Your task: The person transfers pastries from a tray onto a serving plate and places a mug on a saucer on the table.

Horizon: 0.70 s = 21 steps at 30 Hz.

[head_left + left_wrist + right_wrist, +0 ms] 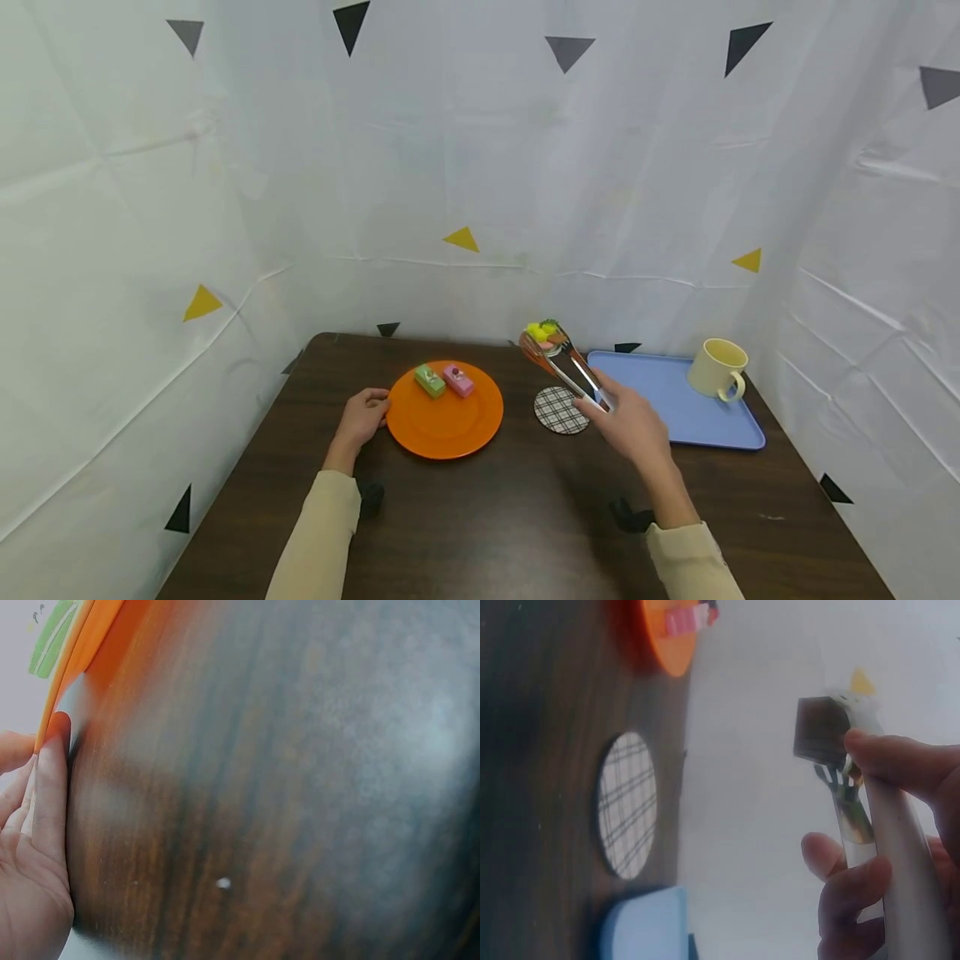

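The right hand (630, 421) gripped a pair of tongs (567, 380), its fingers and thumb clamped round the metal arms. The far ends of the tongs held a toy food piece (544, 332), yellow, green and pinkish, up above the tabletop (480, 525) toward the middle of its far edge. In the right wrist view that piece was partly hidden by the tongs and the thumb, so its exact shape could not be told.

The left hand (362, 417) pinched the left rim of a round orange plate (450, 433), with the rim between its fingers. The plate lay toward the far left corner of the tabletop. On its far half sat two small toy cakes, a green cake (430, 381) and, just beside it on the right, a pink cake (458, 381) with a small red topping.

A round checked coaster (557, 410) lay between the plate and a blue tray (675, 421), apart from the plate and near the right hand. The tray occupied the far right corner of the tabletop, and a pale yellow mug (712, 371) stood upright at its right end, handle turned toward the near right. Both forearms wore cream sleeves (318, 533). Behind the far edge hung a white curtain (480, 150) printed with grey, black and yellow triangles.
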Tool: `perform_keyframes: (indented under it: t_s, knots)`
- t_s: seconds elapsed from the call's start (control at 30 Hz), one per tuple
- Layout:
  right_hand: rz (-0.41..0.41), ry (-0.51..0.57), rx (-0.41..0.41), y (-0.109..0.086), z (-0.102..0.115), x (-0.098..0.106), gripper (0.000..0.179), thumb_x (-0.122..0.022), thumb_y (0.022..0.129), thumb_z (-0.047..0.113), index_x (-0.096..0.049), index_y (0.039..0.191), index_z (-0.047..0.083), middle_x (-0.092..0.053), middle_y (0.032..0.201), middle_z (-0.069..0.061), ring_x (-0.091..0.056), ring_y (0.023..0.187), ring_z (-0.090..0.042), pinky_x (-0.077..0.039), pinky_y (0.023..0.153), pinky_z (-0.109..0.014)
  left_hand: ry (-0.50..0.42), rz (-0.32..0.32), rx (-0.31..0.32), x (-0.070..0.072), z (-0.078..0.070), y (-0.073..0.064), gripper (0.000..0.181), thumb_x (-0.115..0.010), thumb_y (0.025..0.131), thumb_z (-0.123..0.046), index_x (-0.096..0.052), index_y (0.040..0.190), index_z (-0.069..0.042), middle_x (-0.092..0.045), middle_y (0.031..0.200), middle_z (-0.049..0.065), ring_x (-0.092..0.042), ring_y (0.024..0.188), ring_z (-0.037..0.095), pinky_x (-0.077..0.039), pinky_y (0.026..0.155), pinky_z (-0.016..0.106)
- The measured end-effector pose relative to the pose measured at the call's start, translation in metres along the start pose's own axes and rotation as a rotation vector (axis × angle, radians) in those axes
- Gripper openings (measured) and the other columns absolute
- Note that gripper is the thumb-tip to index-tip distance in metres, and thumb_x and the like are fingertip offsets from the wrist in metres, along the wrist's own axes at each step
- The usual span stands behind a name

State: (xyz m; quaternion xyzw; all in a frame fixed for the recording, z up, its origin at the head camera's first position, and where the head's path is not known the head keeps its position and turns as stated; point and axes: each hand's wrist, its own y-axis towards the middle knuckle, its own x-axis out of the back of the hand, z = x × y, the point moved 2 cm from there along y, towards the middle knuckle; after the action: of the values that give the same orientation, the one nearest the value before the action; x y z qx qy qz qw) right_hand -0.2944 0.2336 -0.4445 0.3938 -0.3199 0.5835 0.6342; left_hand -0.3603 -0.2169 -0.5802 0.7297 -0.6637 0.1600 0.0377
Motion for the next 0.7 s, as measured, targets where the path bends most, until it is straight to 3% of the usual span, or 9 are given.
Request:
perform_keyframes:
  t_s: [0.13,0.23,0.4,0.5,0.63,0.7]
  knots:
    - [0.004,0.026,0.015,-0.001,0.006,-0.007,0.078,-0.059,0.086,0.070,-0.041,0.152,0.034,-0.054,0.144,-0.015,-0.058,0.117,-0.036,-0.050,0.075,-0.053,0.004,-0.004,-0.004,-0.002,-0.001,0.002,0.037,-0.053,0.104,-0.023,-0.054,0.137,-0.005,-0.064,0.123,0.017,-0.063,0.103,0.025,-0.056,0.084,0.031]
    - [0.011,0.043,0.035,-0.004,0.014,-0.013,0.076,-0.061,0.087,0.068,-0.042,0.152,0.033,-0.059,0.137,-0.013,-0.058,0.108,-0.032,-0.048,0.070,-0.046,0.005,-0.001,0.002,-0.002,-0.001,0.003,0.038,-0.053,0.104,-0.024,-0.054,0.137,-0.005,-0.062,0.126,0.018,-0.063,0.106,0.026,-0.056,0.088,0.034]
    - [0.024,0.071,0.053,-0.011,0.029,-0.029,0.072,-0.063,0.086,0.066,-0.045,0.149,0.036,-0.066,0.114,-0.010,-0.058,0.089,-0.028,-0.044,0.063,-0.038,0.003,0.006,0.007,0.000,0.001,0.002,0.039,-0.053,0.104,-0.025,-0.053,0.138,-0.005,-0.060,0.131,0.018,-0.062,0.112,0.028,-0.055,0.092,0.037]
    - [0.023,0.071,0.061,-0.013,0.036,-0.043,0.070,-0.064,0.085,0.067,-0.047,0.147,0.040,-0.067,0.118,-0.006,-0.059,0.088,-0.026,-0.046,0.065,-0.040,0.011,0.005,0.014,0.000,0.002,0.003,0.039,-0.053,0.104,-0.025,-0.053,0.138,-0.005,-0.059,0.131,0.018,-0.061,0.113,0.028,-0.055,0.093,0.038]
    - [0.044,0.068,0.057,-0.016,0.043,-0.061,0.071,-0.064,0.083,0.070,-0.047,0.146,0.042,-0.062,0.135,-0.003,-0.063,0.099,-0.028,-0.050,0.073,-0.048,0.016,0.005,0.024,-0.001,0.003,0.003,0.038,-0.052,0.104,-0.025,-0.053,0.137,-0.006,-0.059,0.132,0.018,-0.061,0.114,0.028,-0.055,0.094,0.038]
    - [0.059,0.064,0.047,-0.017,0.046,-0.069,0.072,-0.063,0.082,0.072,-0.047,0.146,0.044,-0.063,0.134,-0.002,-0.064,0.103,-0.028,-0.051,0.074,-0.052,0.016,0.002,0.030,-0.001,0.003,0.003,0.038,-0.053,0.104,-0.026,-0.053,0.137,-0.007,-0.059,0.131,0.017,-0.061,0.113,0.028,-0.055,0.093,0.038]
